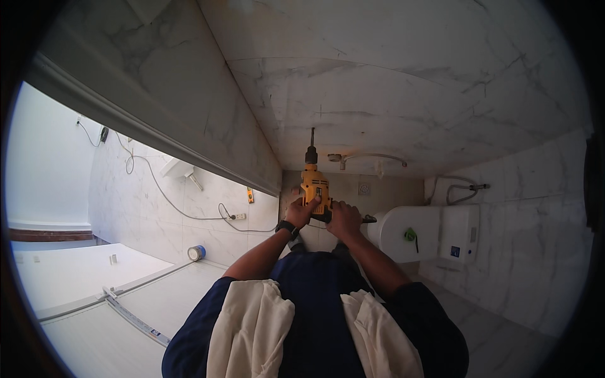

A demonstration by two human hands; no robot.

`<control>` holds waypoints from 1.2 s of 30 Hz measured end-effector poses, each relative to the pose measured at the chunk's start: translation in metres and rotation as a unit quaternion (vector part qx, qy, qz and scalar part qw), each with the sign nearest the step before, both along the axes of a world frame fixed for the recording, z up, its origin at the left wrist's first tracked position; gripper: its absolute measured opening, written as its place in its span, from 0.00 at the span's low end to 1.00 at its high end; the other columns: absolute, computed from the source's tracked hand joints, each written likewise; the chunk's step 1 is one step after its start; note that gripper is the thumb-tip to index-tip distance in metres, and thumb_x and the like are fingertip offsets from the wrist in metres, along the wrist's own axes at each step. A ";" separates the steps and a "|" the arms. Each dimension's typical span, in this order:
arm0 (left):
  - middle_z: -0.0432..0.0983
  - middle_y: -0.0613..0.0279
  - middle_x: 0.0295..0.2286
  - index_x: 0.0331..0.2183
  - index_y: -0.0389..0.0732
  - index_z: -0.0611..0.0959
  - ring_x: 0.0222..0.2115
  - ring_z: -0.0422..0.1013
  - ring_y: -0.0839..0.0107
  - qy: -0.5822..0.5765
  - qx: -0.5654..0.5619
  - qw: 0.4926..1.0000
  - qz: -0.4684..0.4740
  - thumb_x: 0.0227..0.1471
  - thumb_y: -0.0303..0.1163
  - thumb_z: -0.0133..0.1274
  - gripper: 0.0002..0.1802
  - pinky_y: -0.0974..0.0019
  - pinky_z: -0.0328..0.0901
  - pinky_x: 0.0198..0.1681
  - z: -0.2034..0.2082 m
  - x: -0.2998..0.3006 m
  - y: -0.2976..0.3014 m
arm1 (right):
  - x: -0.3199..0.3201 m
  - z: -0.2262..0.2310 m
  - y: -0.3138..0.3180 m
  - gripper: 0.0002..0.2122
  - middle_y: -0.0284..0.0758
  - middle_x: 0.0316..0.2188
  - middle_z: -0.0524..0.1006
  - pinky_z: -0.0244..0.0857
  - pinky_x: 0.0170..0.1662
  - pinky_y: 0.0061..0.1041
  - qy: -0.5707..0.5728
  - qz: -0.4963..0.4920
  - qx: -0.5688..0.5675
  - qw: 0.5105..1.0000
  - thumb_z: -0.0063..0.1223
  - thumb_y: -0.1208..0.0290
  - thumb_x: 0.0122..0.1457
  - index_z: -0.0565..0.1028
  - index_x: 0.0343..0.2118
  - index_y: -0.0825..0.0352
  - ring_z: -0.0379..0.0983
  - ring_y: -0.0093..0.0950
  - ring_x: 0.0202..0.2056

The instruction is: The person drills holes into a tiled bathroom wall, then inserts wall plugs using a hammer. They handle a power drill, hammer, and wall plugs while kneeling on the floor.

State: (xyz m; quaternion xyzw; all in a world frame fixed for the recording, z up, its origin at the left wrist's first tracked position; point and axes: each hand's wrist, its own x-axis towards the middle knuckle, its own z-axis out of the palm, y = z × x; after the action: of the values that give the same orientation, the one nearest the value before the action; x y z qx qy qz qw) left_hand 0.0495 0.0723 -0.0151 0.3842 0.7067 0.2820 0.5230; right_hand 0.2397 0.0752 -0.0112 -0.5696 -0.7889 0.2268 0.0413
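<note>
Both my hands are on a yellow and black power drill [316,186] that points away from me toward the marble-look tiled wall [391,94]. Its thin drill bit [312,137] ends a little below a dark cross mark [320,112] on the tile; whether the tip touches the wall I cannot tell. My left hand [300,213], with a dark band at the wrist, is closed on the left side of the drill body. On the right, my right hand [345,219] is wrapped round its rear handle. The fingers of both hands are partly hidden.
Right of me stands a white toilet [400,220] with a green item [410,235] on its lid. A wall-mounted pipe fitting [368,156] sits just right of the bit. Beyond the left partition, a cord [170,203], power strip [237,217], yellow level [250,194] and can [196,253] lie about.
</note>
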 end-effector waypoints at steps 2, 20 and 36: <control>0.81 0.61 0.23 0.39 0.34 0.86 0.19 0.74 0.77 0.005 0.002 1.000 0.003 0.52 0.63 0.61 0.37 0.69 0.68 0.23 0.000 -0.001 -0.001 | 0.000 -0.002 -0.002 0.21 0.37 0.34 0.78 0.73 0.43 0.39 0.008 0.005 0.006 1.000 0.70 0.66 0.41 0.77 0.40 0.64 0.79 0.38 0.37; 0.80 0.61 0.21 0.37 0.32 0.85 0.19 0.74 0.77 0.022 -0.031 0.999 0.000 0.52 0.63 0.62 0.36 0.69 0.68 0.23 0.005 -0.009 -0.011 | -0.008 0.014 -0.008 0.20 0.39 0.35 0.79 0.72 0.43 0.38 0.009 -0.003 -0.001 1.000 0.70 0.65 0.42 0.78 0.40 0.65 0.79 0.40 0.36; 0.80 0.60 0.21 0.37 0.33 0.85 0.18 0.74 0.76 0.020 -0.016 1.000 -0.005 0.52 0.64 0.61 0.37 0.68 0.69 0.22 0.005 -0.018 -0.010 | -0.017 0.009 -0.012 0.22 0.37 0.34 0.79 0.72 0.44 0.40 0.013 -0.009 0.013 1.000 0.70 0.65 0.40 0.78 0.41 0.64 0.79 0.39 0.37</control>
State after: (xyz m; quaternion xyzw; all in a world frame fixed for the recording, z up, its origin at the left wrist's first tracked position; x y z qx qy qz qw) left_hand 0.0311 0.0625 -0.0105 0.3852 0.7194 0.2604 0.5161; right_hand 0.2228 0.0635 -0.0024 -0.5729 -0.7861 0.2239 0.0611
